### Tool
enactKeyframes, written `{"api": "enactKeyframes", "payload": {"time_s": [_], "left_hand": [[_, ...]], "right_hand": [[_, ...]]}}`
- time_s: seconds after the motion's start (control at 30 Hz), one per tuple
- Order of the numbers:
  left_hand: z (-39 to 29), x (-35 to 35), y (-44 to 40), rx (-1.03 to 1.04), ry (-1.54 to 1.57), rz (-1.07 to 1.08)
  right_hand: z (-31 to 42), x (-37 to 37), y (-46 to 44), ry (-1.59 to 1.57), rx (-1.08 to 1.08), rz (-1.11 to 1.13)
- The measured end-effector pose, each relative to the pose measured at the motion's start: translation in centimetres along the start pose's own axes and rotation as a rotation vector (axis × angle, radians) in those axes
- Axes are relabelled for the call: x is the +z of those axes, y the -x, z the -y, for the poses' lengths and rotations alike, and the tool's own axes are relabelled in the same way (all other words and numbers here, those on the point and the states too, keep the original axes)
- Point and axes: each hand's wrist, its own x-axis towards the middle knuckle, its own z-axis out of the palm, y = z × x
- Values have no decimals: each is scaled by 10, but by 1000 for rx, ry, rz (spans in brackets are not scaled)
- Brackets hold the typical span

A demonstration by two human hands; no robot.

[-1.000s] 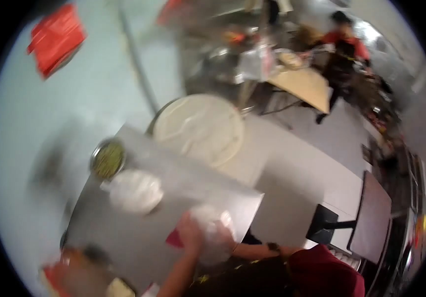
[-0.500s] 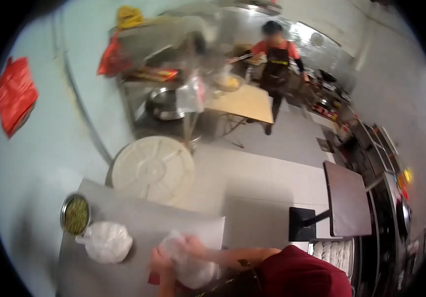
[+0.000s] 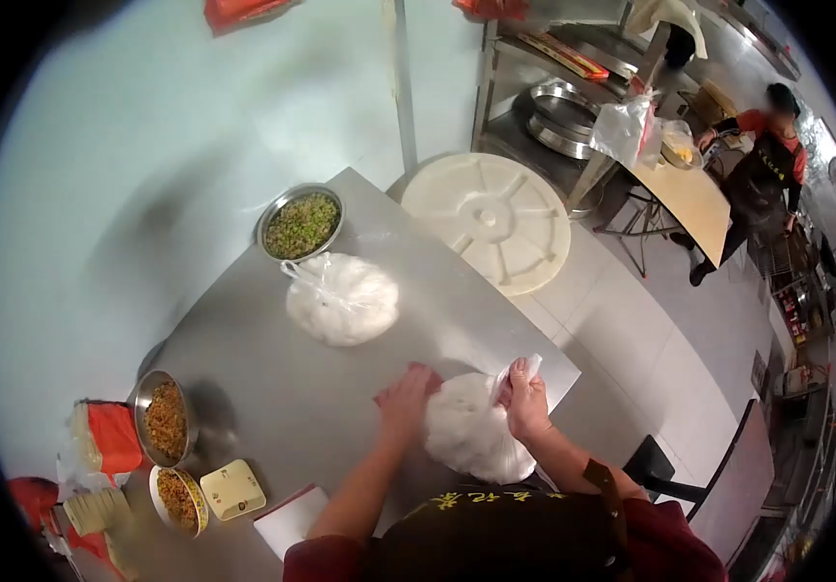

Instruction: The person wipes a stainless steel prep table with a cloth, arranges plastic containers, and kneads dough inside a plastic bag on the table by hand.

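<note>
My right hand (image 3: 524,400) is closed round the gathered neck of a clear plastic bag (image 3: 476,432) full of something white. The bag rests on the grey table just in front of my apron. Left of the bag, my left hand (image 3: 406,400) is pressed down over a red cloth (image 3: 425,376), whose edges show on both sides of the fingers. Farther up the table sits a second, tied bag of white stuff (image 3: 342,301). It touches a steel bowl of chopped greens (image 3: 301,223).
At left are a steel bowl (image 3: 165,419) and a patterned bowl (image 3: 178,500) of brown food, beside a small yellowish dish (image 3: 233,489). A large round lid (image 3: 486,218) lies past the table's far edge. A co-worker (image 3: 767,170) stands by a wooden-topped table (image 3: 689,204).
My view has swung to the left, bringing the left-side bowls into sight. My left hand has come off the bag to the red cloth, while my right hand keeps its grip on the bag's neck.
</note>
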Motion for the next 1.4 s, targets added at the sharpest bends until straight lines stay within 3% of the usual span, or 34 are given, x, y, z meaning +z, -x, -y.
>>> {"api": "enactKeyframes", "payload": {"time_s": [0.03,0.07,0.13,0.2,0.23,0.3,0.37,0.43,0.5,0.53,0.57,0.63,0.7,0.8,0.87,0.93,1.0,1.17,1.27,1.33,1.4], "left_hand": [[-3,-8,-7,-118,11,78],[-4,-13,-11,-237,23,157],[4,-12,-16,-297,57,119],[16,-6,-17,-347,97,84],[23,1,-17,-273,11,149],[16,0,-43,-159,-124,296],[28,13,-60,-63,-42,204],[19,17,-74,7,24,113],[5,2,-76,-347,661,27],[0,-9,-73,-310,661,73],[-4,-21,-67,-274,657,117],[-11,-10,-36,-104,495,143],[-44,-8,0,-198,109,80],[-64,-10,-3,-231,-14,-35],[-70,-13,-14,-272,61,-13],[-66,-10,-26,-331,115,0],[-50,8,-26,-250,75,8],[-28,35,-43,-255,-30,6],[-28,39,-57,-238,10,-43],[-27,38,-59,-277,-51,111],[-26,32,-59,-313,-39,141]], "right_hand": [[10,4,3,-115,253,13],[18,8,4,-116,257,16],[31,14,3,-205,470,40],[34,26,4,-113,483,23],[35,31,5,-20,489,-7],[20,25,6,371,362,234],[47,49,27,522,429,354],[46,54,31,436,318,393],[30,41,16,370,236,360],[10,26,-4,140,276,319],[0,18,-15,-92,312,279],[-3,21,-14,-63,262,195],[-2,23,-8,-36,229,101],[1,20,-7,-269,412,114],[-8,17,-2,-219,584,151],[-15,24,-8,-217,626,131],[-10,32,-18,23,636,-114],[-59,-8,-76,-137,569,139],[-62,-4,-90,-3,542,72],[-51,3,-94,-44,558,72],[-48,14,-99,122,475,-23]]}}
